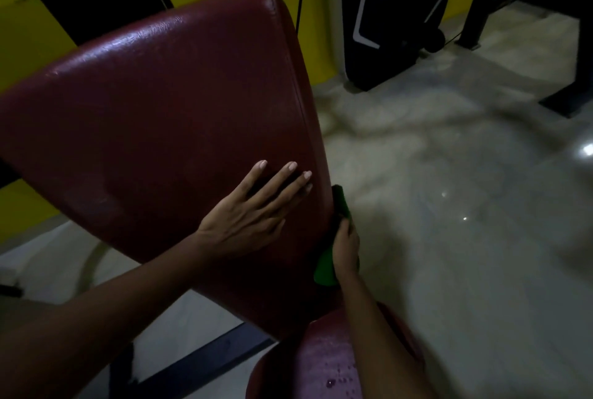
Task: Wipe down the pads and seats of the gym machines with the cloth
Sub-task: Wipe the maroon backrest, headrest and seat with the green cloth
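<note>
A large dark red back pad (167, 116) of a gym machine fills the left and middle of the view, tilted. My left hand (253, 209) rests flat on its lower right part with fingers spread. My right hand (346, 246) grips a green cloth (325, 270) against the pad's right edge; part of the cloth (340, 201) shows above the hand. Below, a red seat (321, 363) carries a few wet drops, and my right forearm crosses over it.
Pale glossy floor (449, 190) spreads to the right. A black machine with white trim (385, 19) stands at the back against a yellow wall (321, 29). A black frame leg (574, 93) is at the far right. A dark floor bar (199, 360) lies under the pad.
</note>
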Demonstrator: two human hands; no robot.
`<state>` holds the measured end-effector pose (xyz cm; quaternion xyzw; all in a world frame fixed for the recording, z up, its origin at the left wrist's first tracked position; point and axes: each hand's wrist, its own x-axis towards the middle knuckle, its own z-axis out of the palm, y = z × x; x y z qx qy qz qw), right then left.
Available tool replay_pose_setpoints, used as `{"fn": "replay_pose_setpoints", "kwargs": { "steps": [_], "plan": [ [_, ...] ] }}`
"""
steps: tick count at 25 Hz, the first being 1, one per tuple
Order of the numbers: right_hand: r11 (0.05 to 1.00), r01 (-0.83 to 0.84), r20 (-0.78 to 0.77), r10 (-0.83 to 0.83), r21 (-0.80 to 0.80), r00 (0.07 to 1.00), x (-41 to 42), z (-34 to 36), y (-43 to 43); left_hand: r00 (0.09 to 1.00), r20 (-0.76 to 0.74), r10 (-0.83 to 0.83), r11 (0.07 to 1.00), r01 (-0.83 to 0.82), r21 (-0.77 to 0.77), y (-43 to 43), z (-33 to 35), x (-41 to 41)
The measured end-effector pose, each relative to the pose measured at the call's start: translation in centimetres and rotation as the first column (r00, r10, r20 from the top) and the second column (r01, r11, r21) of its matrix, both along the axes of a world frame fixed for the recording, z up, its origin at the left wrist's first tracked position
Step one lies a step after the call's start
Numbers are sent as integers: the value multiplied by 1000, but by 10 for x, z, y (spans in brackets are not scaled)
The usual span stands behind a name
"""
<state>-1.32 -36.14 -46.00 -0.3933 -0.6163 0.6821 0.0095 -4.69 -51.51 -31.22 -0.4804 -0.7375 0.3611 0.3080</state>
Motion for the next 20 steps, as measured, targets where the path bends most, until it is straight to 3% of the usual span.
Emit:
{"fn": "replay_pose_setpoints", "kwargs": {
  "steps": [3,5,7,10,13,16,20],
  "plan": [
    [1000,-11,-194,12,5,981,-16,37,3,999,36,-6,999,4,50,2,-1,1],
    [999,-24,-290,37,47,956,-17,35,-1,996,78,-35,984,21,177,4,-12,3],
    [996,2,-283,22,86,959,-7,4,-9,987,143,-71,961,29,274,5,-42,11],
    [995,47,-194,-29,85,981,16,-58,-15,978,195,-69,977,27,210,3,-100,31],
    [999,42,-105,-39,28,994,28,-96,-10,990,138,-27,984,2,177,-1,-128,36],
    [1000,22,-19,-22,-16,1000,28,-98,-7,991,135,-20,984,-5,179,0,-123,37],
    [999,17,-71,-14,44,997,19,-50,-6,943,333,24,966,-107,234,4,-111,44]
  ]
}}
